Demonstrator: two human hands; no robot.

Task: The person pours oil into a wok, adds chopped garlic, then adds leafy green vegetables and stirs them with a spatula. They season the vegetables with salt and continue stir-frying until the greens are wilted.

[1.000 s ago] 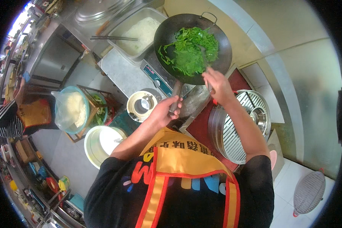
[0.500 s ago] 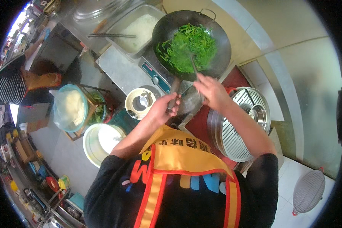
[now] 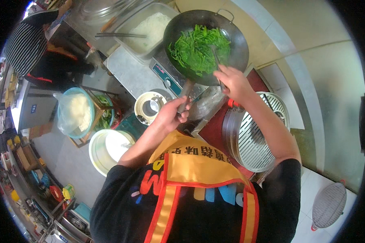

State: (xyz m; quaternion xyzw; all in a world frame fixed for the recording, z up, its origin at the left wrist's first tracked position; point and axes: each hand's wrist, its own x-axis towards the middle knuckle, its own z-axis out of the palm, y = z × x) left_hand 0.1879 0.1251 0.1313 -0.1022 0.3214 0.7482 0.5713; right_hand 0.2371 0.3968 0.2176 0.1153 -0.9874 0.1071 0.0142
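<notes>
A dark wok (image 3: pixel 240 44) sits tilted over an induction cooker (image 3: pixel 163 76), with bright green leafy vegetables (image 3: pixel 196 46) heaped inside. My left hand (image 3: pixel 173 114) is wrapped round the wok's handle (image 3: pixel 187 88). Gripped in my right hand (image 3: pixel 234 84) is a spatula (image 3: pixel 216 58), its shaft reaching over the wok's near right side. The working end sits among the greens and is partly blurred there. Left of the wok, a clear tub (image 3: pixel 119 29) contains white noodles (image 3: pixel 152 29), with chopsticks (image 3: pixel 121 35) lying across its rim.
At my right stands a round steamer (image 3: pixel 251 150) with a slotted top. A cream round container (image 3: pixel 138 107), a white bucket (image 3: pixel 96 156) and a blue basin (image 3: pixel 92 107) are to the left. Another person (image 3: pixel 48 67) stands at the far left.
My right hand and the spatula have moved right, and the greens are spread differently. The left hand keeps hold of the wok handle. The other person has moved further into view.
</notes>
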